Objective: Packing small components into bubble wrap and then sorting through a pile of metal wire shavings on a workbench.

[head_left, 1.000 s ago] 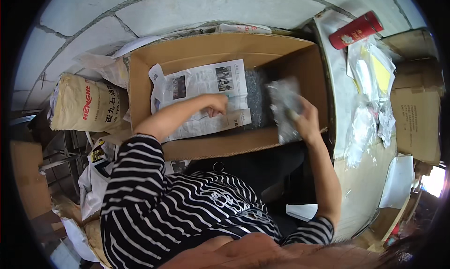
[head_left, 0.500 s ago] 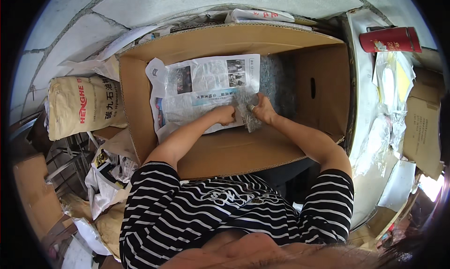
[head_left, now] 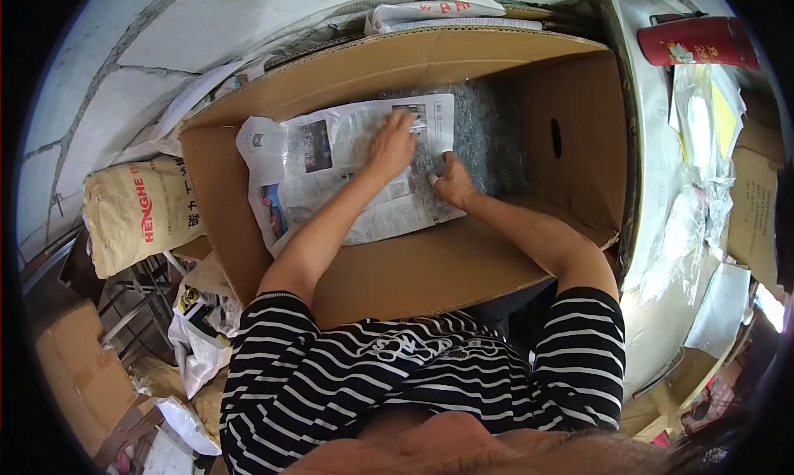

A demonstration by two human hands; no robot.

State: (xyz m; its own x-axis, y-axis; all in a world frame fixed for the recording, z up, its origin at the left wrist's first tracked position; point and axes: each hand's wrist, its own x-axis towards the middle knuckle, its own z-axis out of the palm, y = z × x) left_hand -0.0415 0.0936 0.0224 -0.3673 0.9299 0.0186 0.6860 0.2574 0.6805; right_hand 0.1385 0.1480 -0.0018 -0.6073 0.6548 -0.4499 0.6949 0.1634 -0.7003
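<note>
Near end first: striped sleeves point(head_left: 271, 343) at lower centre and lower right of the frame, both forearms reaching up over the near rim of the cardboard box point(head_left: 405, 270). The newspaper point(head_left: 346, 151) lies inside, centre of the frame. I read its long axis as left to right, right end a bit higher in the frame, so slightly skewed. Left end is rumpled and curls up by the box's left wall; right end is straight-edged.

Room: bare cardboard between the paper's lower edge and the near rim. To its right, grey-clear bubble wrap point(head_left: 499, 144) fills the space toward the right wall, the one with the handle slot point(head_left: 556, 138). Some clear wrap looks to overlap the paper by the right hand; I can't trace its edges.

Right hand point(head_left: 453, 183): at the paper's right end, fingers bent, aimed up-left. I can't tell if it pinches anything. Left hand point(head_left: 394, 147): farther up, on the paper's upper half, fingers fairly straight, pointing up, slightly blurred; I see nothing gripped.

Beyond: far box wall, white bag point(head_left: 438, 14) at top centre, red flask point(head_left: 699, 42) upper right, block wall point(head_left: 248, 33) upper left.
</note>
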